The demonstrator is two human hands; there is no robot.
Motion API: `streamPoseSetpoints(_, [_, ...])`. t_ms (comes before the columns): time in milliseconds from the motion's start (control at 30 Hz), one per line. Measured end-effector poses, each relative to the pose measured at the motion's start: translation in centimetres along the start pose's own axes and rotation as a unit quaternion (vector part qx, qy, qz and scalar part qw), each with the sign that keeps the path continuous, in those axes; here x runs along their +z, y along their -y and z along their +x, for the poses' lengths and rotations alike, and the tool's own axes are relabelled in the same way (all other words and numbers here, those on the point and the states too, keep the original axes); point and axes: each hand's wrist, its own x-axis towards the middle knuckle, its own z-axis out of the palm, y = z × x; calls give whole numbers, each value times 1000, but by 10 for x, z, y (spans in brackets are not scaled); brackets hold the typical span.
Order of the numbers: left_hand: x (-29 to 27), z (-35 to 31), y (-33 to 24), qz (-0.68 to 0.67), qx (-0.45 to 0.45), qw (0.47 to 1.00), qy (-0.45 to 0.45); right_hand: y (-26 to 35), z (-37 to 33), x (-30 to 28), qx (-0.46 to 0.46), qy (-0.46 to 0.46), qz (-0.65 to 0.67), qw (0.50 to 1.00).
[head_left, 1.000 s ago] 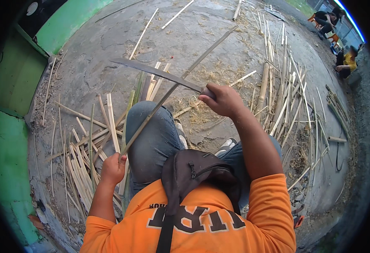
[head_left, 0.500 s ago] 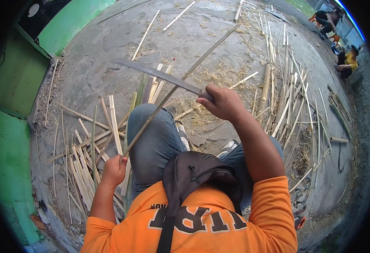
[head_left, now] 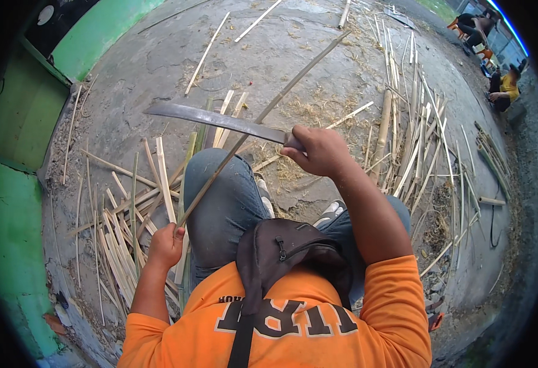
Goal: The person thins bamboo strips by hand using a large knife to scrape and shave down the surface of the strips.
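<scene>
My right hand (head_left: 319,149) is closed around the handle of a long-bladed machete (head_left: 207,118). Its grey blade points left and lies across a long bamboo strip (head_left: 293,80), in front of it in this view; whether it touches I cannot tell. My left hand (head_left: 166,246) grips the lower end of that strip, beside my left knee. From there the strip slants up and away to the right, passing over my knee. Under and beside my left hand lie many pale split bamboo strips (head_left: 114,248) in a loose pile.
More bamboo strips and a thick pole (head_left: 384,135) lie in a heap on the right. Shavings (head_left: 305,113) litter the concrete ahead. A green wall (head_left: 11,214) stands at the left. Two people sit at the far right, one in a yellow shirt (head_left: 509,88).
The machete has come down slightly and left, its blade now lying flatter. My right hand moved a little with it. My left hand and the strip stay nearly still.
</scene>
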Motion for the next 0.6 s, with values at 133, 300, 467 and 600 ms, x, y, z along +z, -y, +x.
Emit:
streamPoseSetpoints(133, [1,3,-5,-2,15,1000,-19,-22,2,6,-9,-24,31,999])
streamPoseSetpoints(300, [-4,5,-2,-26,4,1000,14,-9,0,14,14,-41,43,998])
streamPoseSetpoints(467, [-4,1,-1,-32,12,999,8,6,1,4,-34,25,-10,999])
streamPoseSetpoints(600, [-7,8,1,-45,8,999,25,-16,1,4,23,-29,51,998])
